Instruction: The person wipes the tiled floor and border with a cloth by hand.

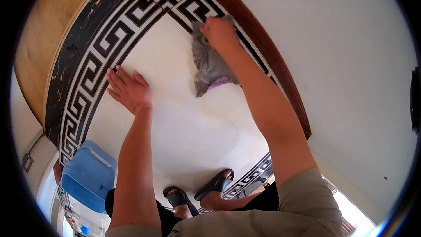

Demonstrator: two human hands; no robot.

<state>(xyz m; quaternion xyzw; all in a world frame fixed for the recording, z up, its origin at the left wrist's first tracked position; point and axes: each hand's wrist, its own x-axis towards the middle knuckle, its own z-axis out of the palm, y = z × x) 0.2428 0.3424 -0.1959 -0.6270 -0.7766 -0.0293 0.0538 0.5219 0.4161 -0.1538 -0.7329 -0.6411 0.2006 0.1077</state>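
Observation:
My left hand (130,91) rests flat on the pale floor tile (171,57), fingers spread, holding nothing. At the far right of the tile, my right hand (219,33) is closed on a grey-brown cloth (209,66) and presses it to the floor. The cloth lies crumpled, with a purple edge (220,82) showing on its near side. It overlaps the black-and-white patterned border near the wall. My right fingertips are partly hidden by the hand itself.
A blue plastic basin (89,175) stands at the left. A dark red skirting board (272,57) runs along the white wall (342,83) on the right. A black marble strip (74,48) borders a wooden floor (48,22). My feet wear dark sandals (217,184).

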